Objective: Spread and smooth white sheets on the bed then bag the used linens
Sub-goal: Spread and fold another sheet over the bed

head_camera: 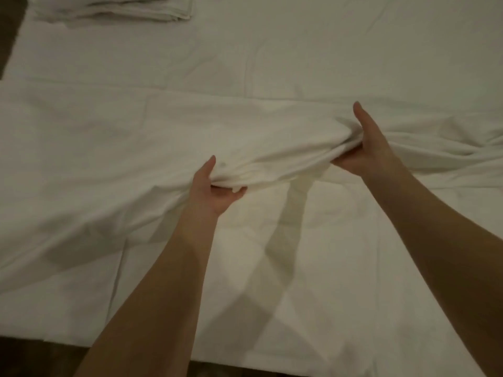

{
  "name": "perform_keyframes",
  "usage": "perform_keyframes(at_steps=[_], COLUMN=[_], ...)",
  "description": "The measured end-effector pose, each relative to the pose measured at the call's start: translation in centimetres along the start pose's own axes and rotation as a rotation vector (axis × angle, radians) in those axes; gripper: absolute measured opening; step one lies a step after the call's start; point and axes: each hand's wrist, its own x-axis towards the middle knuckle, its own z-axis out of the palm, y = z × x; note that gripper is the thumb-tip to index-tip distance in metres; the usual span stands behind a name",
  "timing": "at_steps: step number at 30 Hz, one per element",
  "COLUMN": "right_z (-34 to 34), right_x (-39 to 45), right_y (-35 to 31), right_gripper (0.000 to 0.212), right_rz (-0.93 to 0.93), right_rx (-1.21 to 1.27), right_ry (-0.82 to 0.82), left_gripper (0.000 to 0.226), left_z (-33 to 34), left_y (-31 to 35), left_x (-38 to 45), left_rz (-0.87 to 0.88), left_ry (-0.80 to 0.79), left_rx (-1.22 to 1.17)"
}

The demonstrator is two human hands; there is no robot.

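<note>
A white sheet (109, 148) lies across the bed (326, 50), partly unfolded, with a bunched fold running across the middle. My left hand (215, 189) grips that bunched fold from below, thumb on top, fingers curled under the cloth. My right hand (364, 148) grips the same fold farther right and a little farther away, thumb raised, fingers tucked beneath the fabric. The sheet is lifted slightly between the two hands. To the right of my right hand the cloth twists into creases.
A folded stack of white linen (114, 9) rests at the bed's far left corner. Dark floor (8, 36) shows along the left edge and at the near edge of the bed, below my forearms.
</note>
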Motion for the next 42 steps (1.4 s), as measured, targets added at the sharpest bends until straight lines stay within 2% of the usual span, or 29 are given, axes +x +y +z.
perform_keyframes(at_steps=[3, 7, 10, 11, 13, 15, 18, 20, 22, 25, 27, 28, 30, 33, 36, 40, 42], right_z=[1.8, 2.9, 1.6, 0.9, -0.5, -1.8, -2.9, -2.8, -2.3, -0.5, 0.7, 1.1, 1.2, 0.3, -0.7, 0.3, 1.6], right_x=[0.9, 2.5, 3.7, 3.9, 4.5, 5.1, 5.4, 5.3, 5.4, 5.9, 6.2, 6.3, 6.6, 6.7, 6.7, 7.3, 7.6], right_y=[-2.0, -3.6, -3.5, -3.4, -3.2, -2.8, -1.2, -0.1, 0.3, -0.2, -1.0, -1.3, -1.5, -0.6, 0.0, 0.3, 0.1], right_gripper=[0.051, 0.054, 0.046, 0.052, 0.078, 0.09, 0.086, 0.065, 0.044, 0.026, 0.023, 0.025, 0.034, 0.061, 0.076, 0.087, 0.081], right_rz=[-0.044, -0.105, -0.091, -0.06, 0.011, 0.075, 0.103, 0.023, -0.064, -0.143, -0.143, -0.129, -0.061, 0.139, 0.283, 0.237, 0.17], right_rx=[-0.075, -0.106, -0.344, -0.445, -0.609, -0.725, -0.941, -1.02, -0.98, -0.802, -0.688, -0.643, -0.603, -0.628, -0.56, -0.078, -0.024], right_ry=[0.011, -0.039, -0.061, -0.102, -0.181, -0.259, -0.309, -0.34, -0.317, -0.232, -0.247, -0.245, -0.194, -0.065, 0.015, 0.039, 0.074], left_gripper=[0.033, 0.045, 0.038, 0.037, 0.034, 0.03, 0.027, 0.032, 0.038, 0.031, 0.045, 0.051, 0.049, 0.043, 0.051, 0.052, 0.047], left_z=[1.8, 4.4, 6.6, 7.1, 7.6, 7.6, 6.8, 6.3, 5.8, 5.3, 4.9, 4.8, 4.5, 3.8, 2.9, 2.5, 2.8], left_y=[2.3, 4.4, 5.1, 5.2, 5.2, 5.1, 5.0, 4.7, 4.3, 4.5, 5.0, 5.0, 4.8, 3.9, 3.3, 3.0, 2.9], left_x=[1.9, 3.0, 3.2, 3.3, 3.5, 3.9, 4.4, 4.8, 4.9, 5.3, 5.7, 5.9, 6.0, 5.8, 6.1, 5.9, 5.9], left_rz=[0.096, 0.173, 0.258, 0.273, 0.292, 0.345, 0.371, 0.307, 0.173, 0.0, -0.078, -0.102, -0.133, -0.174, -0.188, -0.159, -0.118], left_ry=[-0.018, -0.136, -0.234, -0.237, -0.241, -0.231, -0.149, -0.119, -0.057, 0.056, 0.075, 0.086, 0.122, 0.138, 0.155, 0.116, 0.077], left_rx=[-0.004, -0.075, -0.199, -0.226, -0.288, -0.34, -0.354, -0.233, -0.043, 0.173, 0.282, 0.311, 0.312, 0.242, 0.227, 0.201, 0.223])
